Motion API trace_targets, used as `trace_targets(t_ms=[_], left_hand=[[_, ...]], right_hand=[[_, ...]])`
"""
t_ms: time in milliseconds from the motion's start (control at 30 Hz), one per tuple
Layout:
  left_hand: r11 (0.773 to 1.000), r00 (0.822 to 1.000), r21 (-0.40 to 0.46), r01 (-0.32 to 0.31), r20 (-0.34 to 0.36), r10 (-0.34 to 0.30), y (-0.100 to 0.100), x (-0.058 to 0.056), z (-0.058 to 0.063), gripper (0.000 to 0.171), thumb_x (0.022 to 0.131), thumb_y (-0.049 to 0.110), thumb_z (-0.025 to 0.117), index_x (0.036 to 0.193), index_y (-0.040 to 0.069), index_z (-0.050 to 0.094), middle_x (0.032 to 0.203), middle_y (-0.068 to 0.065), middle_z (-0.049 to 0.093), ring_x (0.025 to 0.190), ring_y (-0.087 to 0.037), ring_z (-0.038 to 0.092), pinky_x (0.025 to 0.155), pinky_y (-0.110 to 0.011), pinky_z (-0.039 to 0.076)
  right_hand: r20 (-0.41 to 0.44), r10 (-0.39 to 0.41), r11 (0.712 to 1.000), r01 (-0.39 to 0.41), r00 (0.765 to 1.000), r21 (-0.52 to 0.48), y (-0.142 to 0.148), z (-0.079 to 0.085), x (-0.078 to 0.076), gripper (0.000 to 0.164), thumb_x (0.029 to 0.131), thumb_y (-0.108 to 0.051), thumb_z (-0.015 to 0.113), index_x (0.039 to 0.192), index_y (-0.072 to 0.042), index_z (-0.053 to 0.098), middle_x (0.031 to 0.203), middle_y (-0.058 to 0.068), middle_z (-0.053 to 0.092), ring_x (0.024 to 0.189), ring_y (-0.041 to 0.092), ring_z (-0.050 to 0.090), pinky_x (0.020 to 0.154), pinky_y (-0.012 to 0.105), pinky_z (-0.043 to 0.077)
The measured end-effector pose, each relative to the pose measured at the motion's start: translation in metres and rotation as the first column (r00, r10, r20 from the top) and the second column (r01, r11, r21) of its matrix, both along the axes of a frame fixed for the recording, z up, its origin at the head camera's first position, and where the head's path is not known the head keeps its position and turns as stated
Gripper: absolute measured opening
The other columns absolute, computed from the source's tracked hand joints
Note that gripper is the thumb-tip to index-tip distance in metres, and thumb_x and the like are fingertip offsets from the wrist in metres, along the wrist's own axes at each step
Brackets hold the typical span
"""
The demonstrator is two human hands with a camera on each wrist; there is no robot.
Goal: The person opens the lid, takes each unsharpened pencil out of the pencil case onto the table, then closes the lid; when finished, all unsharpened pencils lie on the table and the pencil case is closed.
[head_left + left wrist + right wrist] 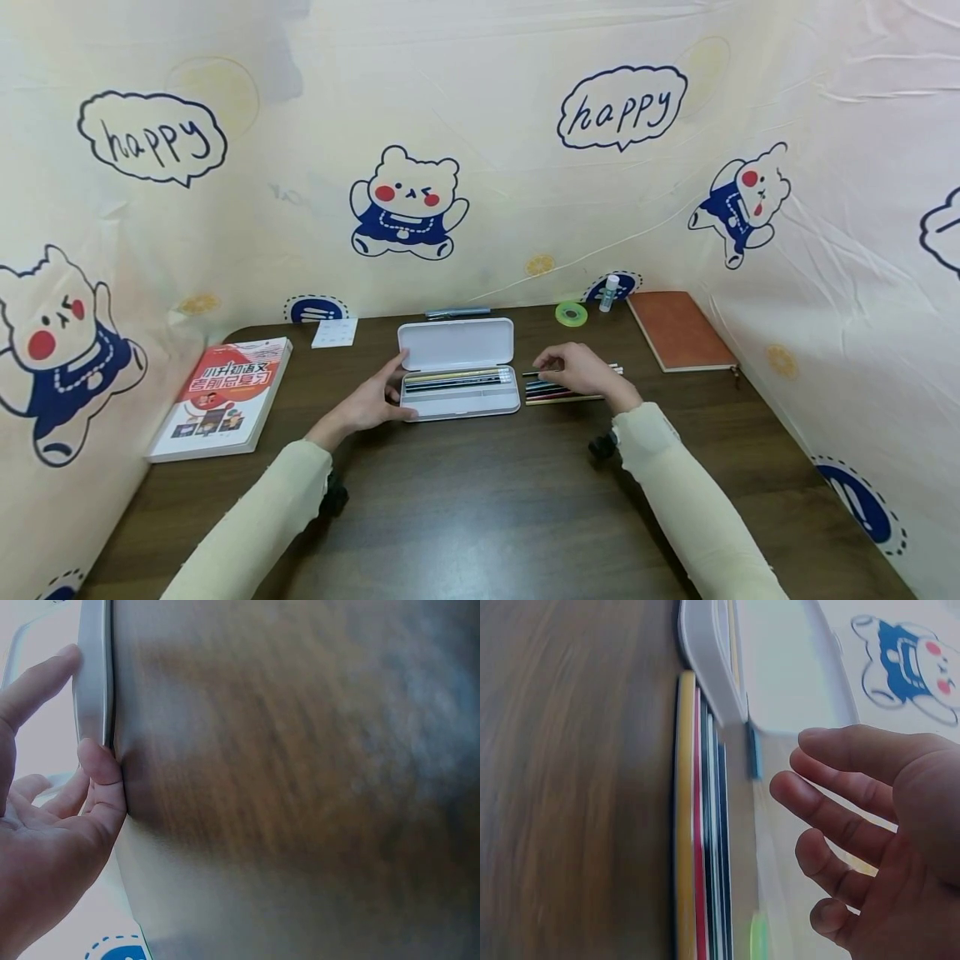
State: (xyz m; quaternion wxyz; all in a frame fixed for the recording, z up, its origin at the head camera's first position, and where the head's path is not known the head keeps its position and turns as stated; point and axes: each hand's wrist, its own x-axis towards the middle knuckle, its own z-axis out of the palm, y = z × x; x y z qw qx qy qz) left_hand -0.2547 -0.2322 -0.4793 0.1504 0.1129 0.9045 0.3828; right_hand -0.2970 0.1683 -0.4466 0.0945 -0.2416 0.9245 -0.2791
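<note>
A white pencil case (461,407) lies with its lid (456,345) up in the head view. Several pencils (450,380) rest in its rear compartment. My left hand (371,398) grips the case's left end, thumb at the front corner; the left wrist view shows curled fingers (101,769) against the side. My right hand (577,369) hovers over a row of loose pencils (551,392) right of the case. In the right wrist view its loosely bent fingers (840,817) hold nothing, apart from the yellow, red and dark pencils (697,847).
A thick book (221,396) lies at the left, a white card (334,332) behind it. Pens (457,313) lie behind the case. Green tape (572,314), a glue stick (609,294) and a brown notebook (681,331) sit at the back right. Printed cloth surrounds the table.
</note>
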Motion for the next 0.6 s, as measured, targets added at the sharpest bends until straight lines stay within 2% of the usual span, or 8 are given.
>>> trace_targets(t_ms=[233,600], left_hand=[[1.000,1.000,-0.003,0.001,-0.006,-0.001,-0.001,0.000,-0.001,0.112,0.082,0.029,0.083,0.162,0.026,0.004,0.151,-0.017,0.045,0.103,-0.023,0.053,0.087,-0.036,0.043],[1.000,1.000,-0.001,-0.001,-0.002,0.001,0.000,0.000,-0.001,0.112,0.082,0.029,0.083,0.162,0.025,0.005,0.151,-0.018,0.045,0.103,-0.024,0.053,0.088,-0.036,0.043]], right_hand=[[-0.001,0.031,0.999,-0.031,1.000,0.023,-0.031,0.000,-0.003,0.022,0.095,-0.019,0.068,0.115,-0.012,0.073,0.110,0.002,0.074,0.105,0.020,0.066,0.094,0.043,0.052],[-0.003,0.075,0.993,-0.074,0.997,0.091,-0.058,-0.011,-0.007,0.019,0.095,-0.018,0.068,0.112,-0.014,0.075,0.112,0.001,0.074,0.102,0.016,0.065,0.094,0.038,0.052]])
